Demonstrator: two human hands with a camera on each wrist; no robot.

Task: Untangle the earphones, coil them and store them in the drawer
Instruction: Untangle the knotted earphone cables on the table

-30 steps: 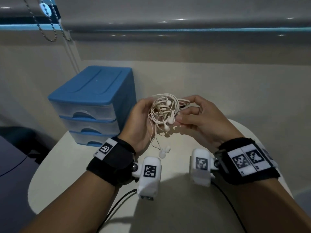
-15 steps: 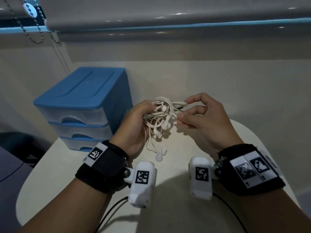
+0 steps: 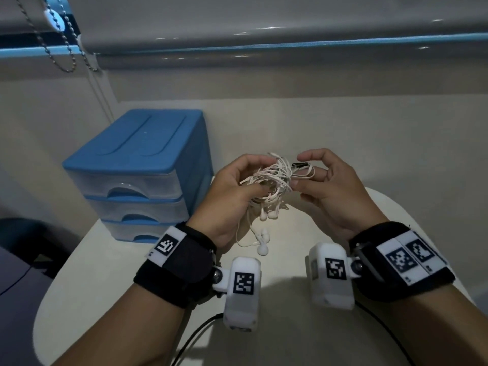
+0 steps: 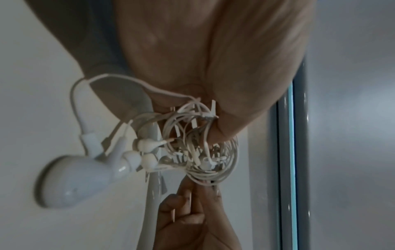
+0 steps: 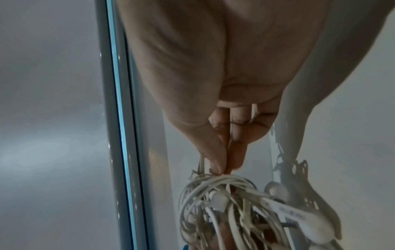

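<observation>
A tangled bundle of white earphones hangs in the air between both hands above the table. My left hand grips the bundle from the left, fingers curled round the cords. My right hand pinches a cord at the bundle's right side between thumb and fingertip. Several earbuds dangle below; one hangs lowest on a loose loop, large and blurred in the left wrist view. The blue three-drawer unit stands at the left with all three drawers closed.
The white rounded table runs under my forearms, with its edge near on the left and right. A wall and window ledge rise behind. A bead chain hangs at the upper left. Black cables trail from the wrist cameras.
The bundle has been turned and drawn a little tighter in my left hand. My right hand's fingers have shifted on the cords at the bundle's right side. The view has shifted slightly.
</observation>
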